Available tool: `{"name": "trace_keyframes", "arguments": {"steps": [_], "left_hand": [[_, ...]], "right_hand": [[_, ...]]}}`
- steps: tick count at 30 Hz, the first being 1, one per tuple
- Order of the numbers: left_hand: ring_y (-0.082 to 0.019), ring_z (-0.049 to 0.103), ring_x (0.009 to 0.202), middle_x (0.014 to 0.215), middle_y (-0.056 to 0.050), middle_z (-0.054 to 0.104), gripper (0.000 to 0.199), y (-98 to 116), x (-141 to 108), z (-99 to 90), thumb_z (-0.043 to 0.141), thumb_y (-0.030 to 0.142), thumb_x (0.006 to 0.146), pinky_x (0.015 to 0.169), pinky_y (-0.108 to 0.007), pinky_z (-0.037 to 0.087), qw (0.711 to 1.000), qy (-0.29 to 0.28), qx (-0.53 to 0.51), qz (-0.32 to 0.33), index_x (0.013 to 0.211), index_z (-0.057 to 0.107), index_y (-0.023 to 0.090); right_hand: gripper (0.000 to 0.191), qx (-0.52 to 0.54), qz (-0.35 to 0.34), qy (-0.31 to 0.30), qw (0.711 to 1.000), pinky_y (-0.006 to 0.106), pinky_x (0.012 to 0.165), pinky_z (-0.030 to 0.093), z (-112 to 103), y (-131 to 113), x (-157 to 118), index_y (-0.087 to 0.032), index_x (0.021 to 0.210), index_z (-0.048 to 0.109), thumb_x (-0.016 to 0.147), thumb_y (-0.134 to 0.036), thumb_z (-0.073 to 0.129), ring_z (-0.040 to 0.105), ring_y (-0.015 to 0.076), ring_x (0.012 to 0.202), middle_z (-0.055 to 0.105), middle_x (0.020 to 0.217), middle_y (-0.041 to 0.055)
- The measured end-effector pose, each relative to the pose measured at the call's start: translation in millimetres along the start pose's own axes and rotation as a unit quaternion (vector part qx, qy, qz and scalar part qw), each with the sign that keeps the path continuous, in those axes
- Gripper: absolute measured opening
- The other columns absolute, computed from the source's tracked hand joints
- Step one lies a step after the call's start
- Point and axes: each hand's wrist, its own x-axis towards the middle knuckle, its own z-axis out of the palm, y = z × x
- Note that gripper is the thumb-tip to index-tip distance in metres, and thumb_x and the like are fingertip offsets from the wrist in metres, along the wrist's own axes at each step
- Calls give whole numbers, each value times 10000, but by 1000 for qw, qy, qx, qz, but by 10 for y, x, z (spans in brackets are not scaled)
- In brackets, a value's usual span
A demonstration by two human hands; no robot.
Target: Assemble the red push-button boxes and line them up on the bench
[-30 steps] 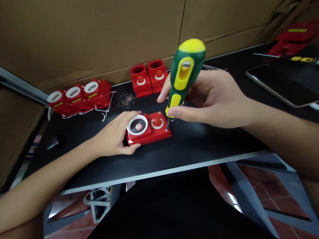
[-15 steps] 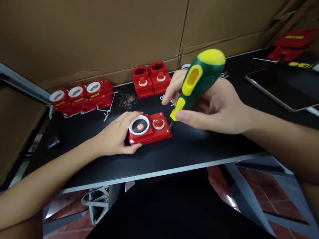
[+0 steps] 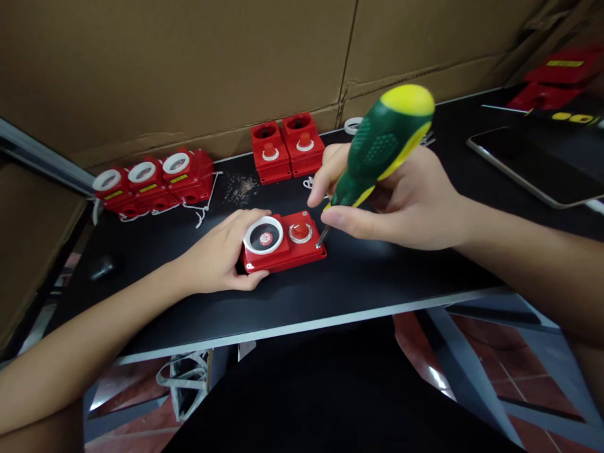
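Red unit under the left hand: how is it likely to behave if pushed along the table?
The red unit would probably slide rather than tip, as it lies low and broad on the black table. Its shell looks like moulded plastic, so likely stiff. Its glossy surface may be somewhat slippery, though the left hand grips one end.

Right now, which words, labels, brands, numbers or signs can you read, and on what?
None legible.
Yellow labels on three left red units: too small.
Yellow label on far-right red casing: blurred.
Red-and-white mark on the red unit in the left hand: too small.
Screwdriver: no readable text.
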Motion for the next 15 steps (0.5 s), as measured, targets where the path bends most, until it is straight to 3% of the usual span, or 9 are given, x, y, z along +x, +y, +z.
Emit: {"name": "trace_keyframes", "arguments": {"steps": [7,15], "left_hand": [[-445,782,1391,1604,-261,706,859,-10,-5,-6,827,571,1016,1205,-624,675,1000,-4,17,7,1695,476,180],[-446,779,1397,1599,-254,704,829,3,1,-1,817,549,1019,1203,-635,676,1000,-3,14,4,1681,469,191]], "right_hand": [[283,16,-24,-12,999,230,769,553,27,-8,9,-180,1047,851,1000,-431,972,638,93,848,766,934,7],[246,20,-20,-54,998,255,913,654,-76,-18,-5,-180,1149,805,1045,-403,815,721,141,1060,742,1110,50]]}}
